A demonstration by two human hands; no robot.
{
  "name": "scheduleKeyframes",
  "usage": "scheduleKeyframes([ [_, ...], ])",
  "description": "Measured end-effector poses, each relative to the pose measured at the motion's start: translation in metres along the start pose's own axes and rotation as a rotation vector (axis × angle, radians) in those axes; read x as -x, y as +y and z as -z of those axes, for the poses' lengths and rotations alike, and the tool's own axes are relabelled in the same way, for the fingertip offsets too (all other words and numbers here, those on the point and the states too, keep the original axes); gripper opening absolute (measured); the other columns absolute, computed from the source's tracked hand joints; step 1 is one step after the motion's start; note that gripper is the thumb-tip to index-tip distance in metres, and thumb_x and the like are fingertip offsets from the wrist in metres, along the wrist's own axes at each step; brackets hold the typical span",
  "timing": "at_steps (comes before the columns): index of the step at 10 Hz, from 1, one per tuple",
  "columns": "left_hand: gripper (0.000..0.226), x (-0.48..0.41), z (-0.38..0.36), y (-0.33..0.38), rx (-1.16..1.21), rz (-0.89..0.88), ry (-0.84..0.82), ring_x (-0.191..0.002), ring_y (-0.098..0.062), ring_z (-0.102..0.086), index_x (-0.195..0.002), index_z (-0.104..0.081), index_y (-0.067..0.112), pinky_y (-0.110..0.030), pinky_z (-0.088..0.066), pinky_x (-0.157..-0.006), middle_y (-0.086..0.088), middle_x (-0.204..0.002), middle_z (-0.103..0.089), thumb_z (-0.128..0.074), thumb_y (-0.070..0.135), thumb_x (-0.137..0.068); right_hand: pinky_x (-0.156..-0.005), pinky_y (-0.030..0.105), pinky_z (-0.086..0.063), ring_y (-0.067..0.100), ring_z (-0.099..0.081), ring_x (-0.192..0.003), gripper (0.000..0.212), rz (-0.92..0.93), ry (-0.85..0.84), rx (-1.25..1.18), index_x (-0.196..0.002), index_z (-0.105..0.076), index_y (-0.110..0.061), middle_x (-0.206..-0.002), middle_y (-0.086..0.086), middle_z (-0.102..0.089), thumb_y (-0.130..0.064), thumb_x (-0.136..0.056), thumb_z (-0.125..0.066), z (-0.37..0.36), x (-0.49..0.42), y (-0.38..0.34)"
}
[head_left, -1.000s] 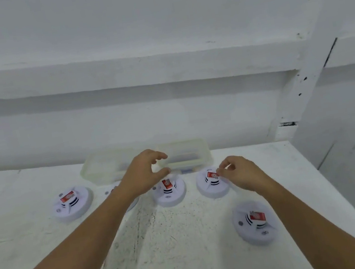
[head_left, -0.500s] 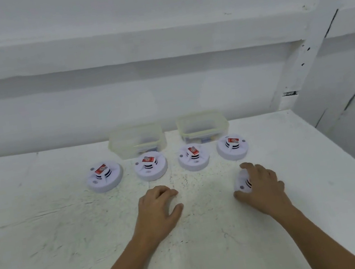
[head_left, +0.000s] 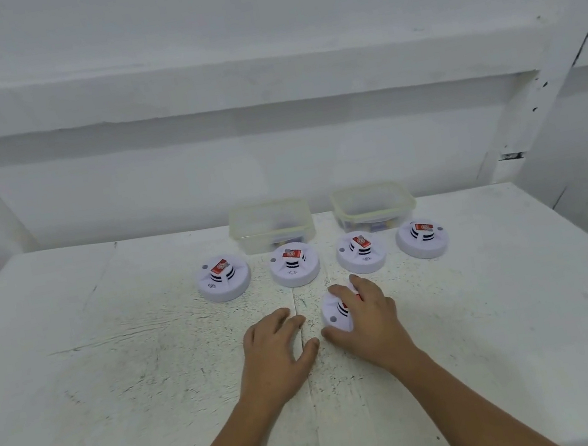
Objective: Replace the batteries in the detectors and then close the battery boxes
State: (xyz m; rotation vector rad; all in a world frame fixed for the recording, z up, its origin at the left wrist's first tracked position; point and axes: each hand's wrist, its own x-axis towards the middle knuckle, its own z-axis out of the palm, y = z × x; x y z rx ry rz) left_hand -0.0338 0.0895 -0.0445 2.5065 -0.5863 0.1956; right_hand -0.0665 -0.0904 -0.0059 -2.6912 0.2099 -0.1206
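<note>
The white tabletop (head_left: pixel 114 369) is scuffed and speckled, and everything on it sits around the near detector (head_left: pixel 335 317), the 1 unit pulled out for work. Well beyond it, against the wall, stand 2 translucent lidless containers, the left container (head_left: pixel 271 222) and the right container (head_left: pixel 373 203). Small coloured things show through their walls, too blurred to name.

Between those tubs and the near detector runs a row of 4 round white detectors: the first detector (head_left: pixel 223 277), second detector (head_left: pixel 293 263), third detector (head_left: pixel 361 252) and fourth detector (head_left: pixel 422 238). Each carries a red-and-white battery (head_left: pixel 219 266) standing on top, so none of their boxes looks closed.

The right hand (head_left: pixel 369 321) lies over the near detector, fingers draped across its top and thumb hooked at the near edge. Its grip is closed round the housing. A sliver of red shows under the fingers. The left hand (head_left: pixel 271 351) rests flat on the tabletop just left of the near detector, fingers relaxed, grip slack and holding nothing.

Half a second ago this detector sat below the fourth unit in the row. Now it lies below the gap between the second and third, close to the left hand. I take it the right hand slid it to the middle so both hands can work on its battery box, and that the swap itself has not begun.
</note>
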Motion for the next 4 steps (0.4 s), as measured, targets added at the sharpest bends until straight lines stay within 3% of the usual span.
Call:
scheduleKeyframes([
  [2, 0.055, 0.000, -0.001, 0.000, -0.040, -0.001, 0.017, -0.127, -0.017, -0.045, -0.117, -0.064, 0.029, -0.038, -0.031, -0.104, 0.008, -0.128, -0.057, -0.040, 0.062, -0.080, -0.115, 0.040, -0.010, 0.017, -0.002, -0.146, 0.079, 0.026, -0.040, -0.139, -0.144, -0.018, -0.046, -0.158, 0.001, -0.007, -0.065, -0.079, -0.057, 0.003, 0.011, 0.017],
  [3, 0.054, -0.001, -0.002, -0.001, -0.039, -0.009, 0.038, -0.125, -0.018, -0.047, -0.117, -0.065, 0.030, -0.038, -0.032, -0.104, 0.008, -0.127, -0.058, -0.042, 0.062, -0.079, -0.116, 0.039, -0.012, 0.012, -0.004, -0.144, 0.076, 0.035, -0.038, -0.259, -0.142, -0.017, -0.051, -0.158, -0.006, -0.009, -0.073, -0.077, -0.050, 0.002, 0.019, 0.029],
  [4, 0.054, -0.001, -0.004, -0.001, -0.021, 0.002, 0.035, -0.125, -0.017, -0.048, -0.116, -0.065, 0.030, -0.039, -0.033, -0.104, 0.009, -0.127, -0.058, -0.043, 0.062, -0.079, -0.115, 0.034, -0.021, 0.009, -0.017, -0.142, 0.078, 0.027, -0.009, -0.334, -0.140, -0.024, -0.048, -0.152, -0.012, -0.026, -0.082, -0.072, -0.041, 0.006, 0.022, 0.042],
])
